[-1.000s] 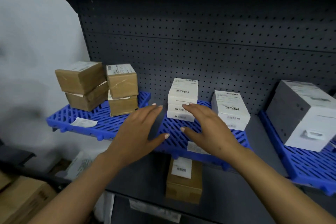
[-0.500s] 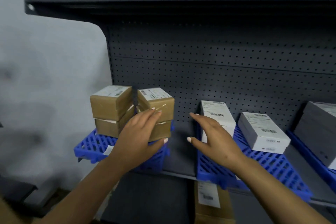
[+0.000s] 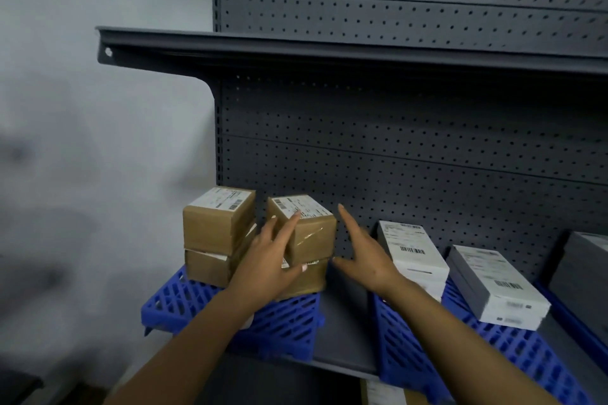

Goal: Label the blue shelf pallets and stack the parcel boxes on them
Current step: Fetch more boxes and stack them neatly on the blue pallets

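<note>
Two stacks of brown parcel boxes stand on the left blue pallet (image 3: 279, 329). My left hand (image 3: 269, 260) lies with straight fingers against the front of the right stack's top box (image 3: 311, 227), thumb near the lower box (image 3: 307, 279). My right hand (image 3: 362, 256) hovers open just right of that stack, fingers spread, touching nothing. The left brown stack (image 3: 217, 233) sits beside it. On the middle blue pallet (image 3: 404, 348) stand a white box stack (image 3: 411, 256) and a white-and-grey box (image 3: 493, 283).
A dark pegboard shelf unit (image 3: 394, 174) backs the pallets, with an upper shelf (image 3: 296, 49) overhead. A grey box (image 3: 582, 273) sits at the far right on another blue pallet. A brown labelled box (image 3: 385, 393) shows on the shelf below. A white wall is left.
My view rose and swung left. Both hands moved from the white stack on the middle pallet over to the right brown stack, my left hand now touching it.
</note>
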Demonstrator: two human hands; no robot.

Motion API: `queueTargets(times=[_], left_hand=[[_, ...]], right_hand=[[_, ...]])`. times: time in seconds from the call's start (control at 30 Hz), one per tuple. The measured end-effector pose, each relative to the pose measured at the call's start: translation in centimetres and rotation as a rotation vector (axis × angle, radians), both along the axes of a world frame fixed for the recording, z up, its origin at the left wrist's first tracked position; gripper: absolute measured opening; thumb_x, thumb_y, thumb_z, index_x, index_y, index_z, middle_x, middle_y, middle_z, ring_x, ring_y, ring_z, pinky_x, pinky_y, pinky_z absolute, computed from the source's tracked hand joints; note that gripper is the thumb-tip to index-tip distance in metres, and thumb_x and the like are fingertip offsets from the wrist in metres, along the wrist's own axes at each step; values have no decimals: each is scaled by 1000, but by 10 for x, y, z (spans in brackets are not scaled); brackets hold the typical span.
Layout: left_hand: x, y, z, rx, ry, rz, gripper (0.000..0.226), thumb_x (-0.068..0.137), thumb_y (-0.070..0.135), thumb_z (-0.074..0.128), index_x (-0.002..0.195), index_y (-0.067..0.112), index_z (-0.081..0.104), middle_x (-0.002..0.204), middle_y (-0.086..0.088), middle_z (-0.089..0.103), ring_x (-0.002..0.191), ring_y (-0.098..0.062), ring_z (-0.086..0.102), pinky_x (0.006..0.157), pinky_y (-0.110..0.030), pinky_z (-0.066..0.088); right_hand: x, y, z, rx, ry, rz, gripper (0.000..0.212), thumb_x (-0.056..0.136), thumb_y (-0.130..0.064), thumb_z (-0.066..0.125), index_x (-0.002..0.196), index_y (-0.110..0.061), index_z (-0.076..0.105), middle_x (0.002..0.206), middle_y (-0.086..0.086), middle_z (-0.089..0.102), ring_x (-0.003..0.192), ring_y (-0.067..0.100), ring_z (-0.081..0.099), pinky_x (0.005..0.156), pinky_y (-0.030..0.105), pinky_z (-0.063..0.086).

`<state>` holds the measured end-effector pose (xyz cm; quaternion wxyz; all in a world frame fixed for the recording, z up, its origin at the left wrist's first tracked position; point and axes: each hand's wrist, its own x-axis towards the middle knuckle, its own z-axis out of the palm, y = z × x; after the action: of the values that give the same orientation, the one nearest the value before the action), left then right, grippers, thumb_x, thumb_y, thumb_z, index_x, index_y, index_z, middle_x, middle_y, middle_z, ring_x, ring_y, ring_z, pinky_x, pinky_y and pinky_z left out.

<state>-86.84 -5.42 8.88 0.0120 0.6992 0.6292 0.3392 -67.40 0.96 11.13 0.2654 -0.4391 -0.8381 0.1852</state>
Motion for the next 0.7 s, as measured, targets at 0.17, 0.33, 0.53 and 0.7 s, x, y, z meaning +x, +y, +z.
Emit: queueTargets(times=[0.17, 0.33, 0.53, 0.7], left_hand=[[-6, 9, -13, 4, -157, -110, 85, 82, 30, 71, 142, 47, 14, 148, 4, 26, 129, -12, 38, 96, -19, 32], [-8, 18, -18, 24, -224, -132, 87, 78, 25, 75, 134, 53, 14, 146, 8, 26, 119, -3, 37, 92, -12, 30], [-15, 28, -22, 55, -308, -166, 93, 71, 29, 81, 124, 65, 14, 138, 9, 36, 117, -4, 44, 93, -17, 41], [-21, 37, -20, -1, -359, -201, 96, 68, 31, 83, 130, 58, 15, 132, 6, 43, 116, -6, 50, 96, -34, 49]], right_hand=[[-10, 10, -14, -10, -14, 6, 103, 82, -28, 68, 146, -42, -12, 127, 10, 57, 111, 25, 58, 91, 38, 48], [-15, 5, -23, -32, 103, 29, 96, 83, -22, 67, 145, -44, -2, 110, 1, 65, 89, 12, 64, 78, 23, 50], [-18, -1, -29, 27, 97, -15, 91, 84, -26, 64, 145, -42, -2, 104, -2, 67, 89, 15, 65, 78, 30, 53], [-17, 0, -32, 75, -7, -48, 92, 87, -34, 62, 147, -36, -7, 97, 6, 66, 83, 19, 64, 75, 40, 53]])
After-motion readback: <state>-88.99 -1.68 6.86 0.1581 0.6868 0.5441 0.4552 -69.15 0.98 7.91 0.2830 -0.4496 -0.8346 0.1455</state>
